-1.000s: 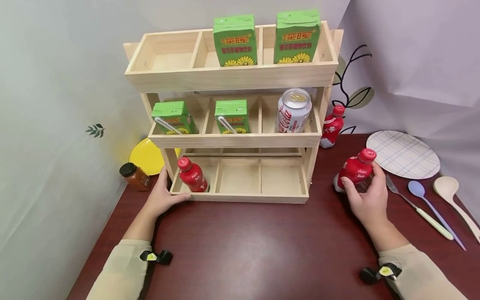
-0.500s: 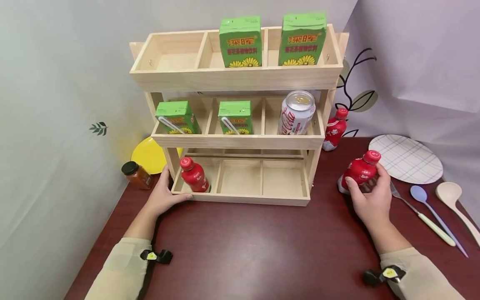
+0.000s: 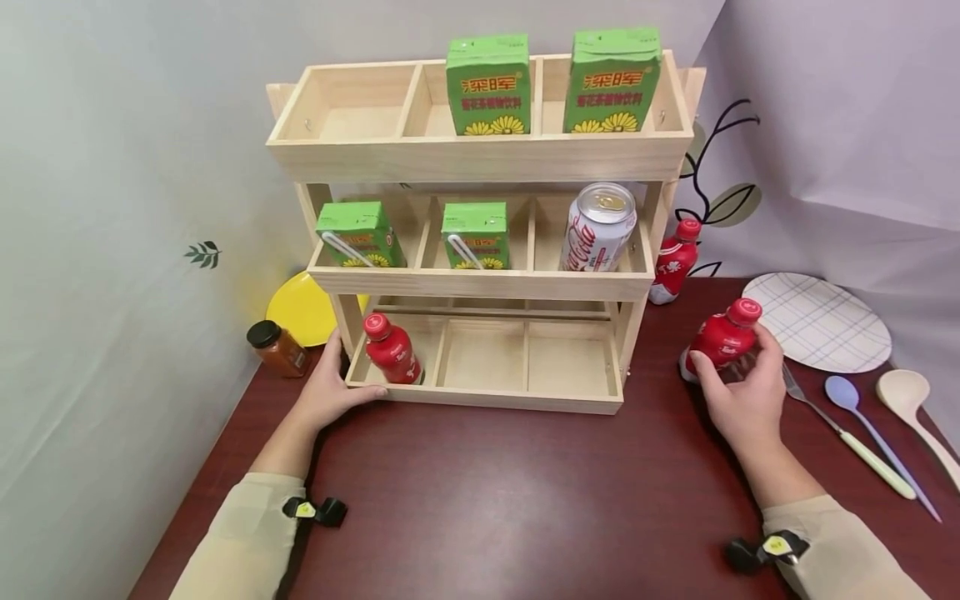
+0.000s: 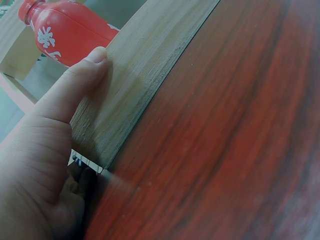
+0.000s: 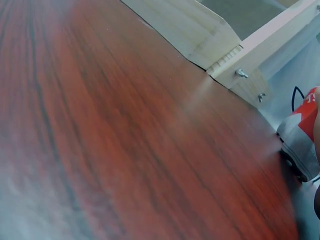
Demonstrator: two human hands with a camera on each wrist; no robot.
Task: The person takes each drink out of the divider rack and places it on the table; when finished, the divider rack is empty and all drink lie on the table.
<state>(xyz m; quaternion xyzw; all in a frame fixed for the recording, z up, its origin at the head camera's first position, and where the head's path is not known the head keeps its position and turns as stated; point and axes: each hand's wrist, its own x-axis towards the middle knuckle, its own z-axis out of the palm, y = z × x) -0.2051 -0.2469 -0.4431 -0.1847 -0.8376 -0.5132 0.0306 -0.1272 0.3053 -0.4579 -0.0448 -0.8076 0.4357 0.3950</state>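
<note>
My left hand [image 3: 327,392] grips the lower left corner of a three-tier wooden shelf [image 3: 480,160]. Its thumb lies along the front board, near a red bottle [image 3: 393,353] standing in the bottom left compartment. On the right, my right hand [image 3: 747,396] holds another red bottle [image 3: 722,337] by its body, with the fingers partly hidden behind it. That bottle leans slightly, beside the shelf; whether its base touches the table cannot be told. In the left wrist view the thumb [image 4: 82,80] presses the bottom board [image 4: 145,65].
Green drink cartons [image 3: 489,87] and a cola can [image 3: 600,229] stand in the upper tiers. A third red bottle [image 3: 677,262] is behind right. Plaid plate [image 3: 817,321], fork [image 3: 862,446], blue spoon [image 3: 870,425] and ladle [image 3: 903,392] lie right; jar [image 3: 279,350] and yellow plate [image 3: 300,308] left.
The head view has shifted a little, so the shelf appears slightly further right. Both hands keep their holds, and the bottle in my right hand shows little movement of its own.
</note>
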